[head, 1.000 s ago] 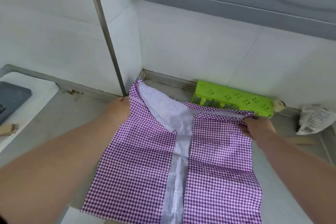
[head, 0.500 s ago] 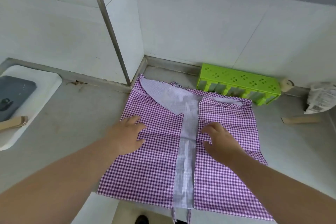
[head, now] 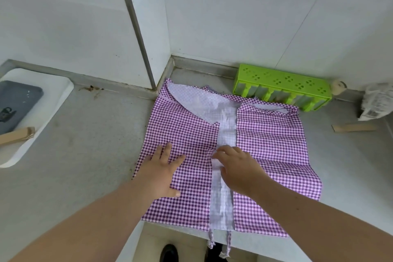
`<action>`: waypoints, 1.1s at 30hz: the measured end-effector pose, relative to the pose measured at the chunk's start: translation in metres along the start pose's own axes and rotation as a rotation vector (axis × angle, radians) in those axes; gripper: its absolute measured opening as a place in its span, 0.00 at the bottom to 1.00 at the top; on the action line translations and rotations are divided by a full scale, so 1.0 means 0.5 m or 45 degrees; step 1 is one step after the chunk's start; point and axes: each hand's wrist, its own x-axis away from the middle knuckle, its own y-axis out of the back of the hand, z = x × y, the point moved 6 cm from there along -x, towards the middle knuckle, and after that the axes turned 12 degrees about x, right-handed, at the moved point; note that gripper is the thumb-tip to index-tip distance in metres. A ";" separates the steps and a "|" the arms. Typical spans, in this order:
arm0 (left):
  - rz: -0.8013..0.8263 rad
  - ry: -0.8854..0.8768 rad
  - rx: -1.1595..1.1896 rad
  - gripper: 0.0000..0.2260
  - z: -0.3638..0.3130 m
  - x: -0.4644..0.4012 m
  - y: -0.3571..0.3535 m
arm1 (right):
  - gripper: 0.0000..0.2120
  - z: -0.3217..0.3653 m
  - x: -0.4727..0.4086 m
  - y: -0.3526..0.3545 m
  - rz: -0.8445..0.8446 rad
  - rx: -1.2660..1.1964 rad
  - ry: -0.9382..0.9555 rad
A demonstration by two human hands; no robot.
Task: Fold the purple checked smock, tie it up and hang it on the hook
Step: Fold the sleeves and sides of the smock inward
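Note:
The purple checked smock (head: pixel 272 134) lies flat on the grey counter (head: pixel 85 155), both sides folded inward with a pale strip of its inside showing down the middle. Two thin ties (head: pixel 219 244) dangle over the counter's front edge. My left hand (head: pixel 163 168) rests flat on the left flap, fingers spread. My right hand (head: pixel 238 166) lies over the central strip, its fingertips at the inner edge of the left flap; whether they pinch the cloth I cannot tell. No hook is in view.
A green perforated rack (head: pixel 280 87) stands against the back wall behind the smock. A white board with a grey tray (head: pixel 19 104) sits far left, a crumpled packet (head: pixel 376 102) far right, a wooden stick (head: pixel 353 127) beside it. Tiled walls form a corner.
Both hands left the smock's top corners and came down onto its middle. My right hand has since shifted left from the right flap onto the central strip.

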 end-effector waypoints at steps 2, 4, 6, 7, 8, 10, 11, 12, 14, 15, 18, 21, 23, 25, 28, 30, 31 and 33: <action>-0.010 -0.092 -0.110 0.55 -0.013 -0.013 0.007 | 0.24 0.017 -0.027 0.016 -0.110 0.084 0.120; 0.010 -0.151 -0.179 0.58 -0.026 -0.028 0.010 | 0.26 0.028 -0.057 0.031 -0.222 0.133 0.203; 0.039 -0.161 -0.205 0.60 -0.032 -0.045 0.009 | 0.27 0.038 -0.087 0.044 -0.325 0.127 0.278; 0.060 -0.159 -0.213 0.61 -0.034 -0.051 0.008 | 0.26 0.046 -0.099 0.050 -0.341 0.137 0.320; 0.085 -0.154 -0.218 0.62 -0.034 -0.058 0.007 | 0.25 0.053 -0.116 0.052 -0.315 0.148 0.358; 0.120 -0.158 -0.228 0.63 -0.035 -0.063 0.006 | 0.24 0.061 -0.143 0.041 -0.144 0.162 0.385; 0.131 -0.161 -0.228 0.63 -0.036 -0.066 0.005 | 0.24 0.056 -0.158 0.030 -0.029 0.184 0.371; 0.135 -0.163 -0.227 0.64 -0.037 -0.067 0.004 | 0.26 0.044 -0.173 0.018 0.069 0.223 0.338; 0.142 -0.169 -0.236 0.63 -0.036 -0.067 0.002 | 0.30 0.008 -0.201 0.003 0.159 0.286 0.241; 0.149 -0.174 -0.244 0.63 -0.038 -0.063 0.000 | 0.32 -0.013 -0.210 0.000 0.171 0.308 0.186; 0.176 -0.179 -0.240 0.64 -0.038 -0.072 -0.003 | 0.36 -0.080 -0.260 0.004 0.207 0.372 0.053; 0.190 -0.175 -0.223 0.64 -0.035 -0.075 -0.004 | 0.40 -0.133 -0.308 0.017 0.231 0.372 -0.118; 0.194 -0.171 -0.209 0.64 -0.035 -0.074 -0.003 | 0.41 -0.155 -0.329 0.024 0.260 0.360 -0.233; 0.192 -0.170 -0.207 0.64 -0.035 -0.074 -0.001 | 0.40 -0.150 -0.330 0.041 0.225 0.364 -0.308; 0.178 -0.170 -0.221 0.64 -0.036 -0.076 -0.001 | 0.39 -0.082 -0.298 0.071 -0.101 0.316 -0.133; 0.165 -0.175 -0.234 0.64 -0.035 -0.076 -0.001 | 0.38 -0.025 -0.259 0.069 -0.238 0.249 0.134; 0.159 -0.174 -0.240 0.64 -0.035 -0.076 -0.001 | 0.34 -0.002 -0.240 0.051 -0.236 0.250 0.271; 0.145 -0.172 -0.253 0.64 -0.035 -0.074 -0.002 | 0.26 0.012 -0.211 0.006 -0.163 0.327 0.366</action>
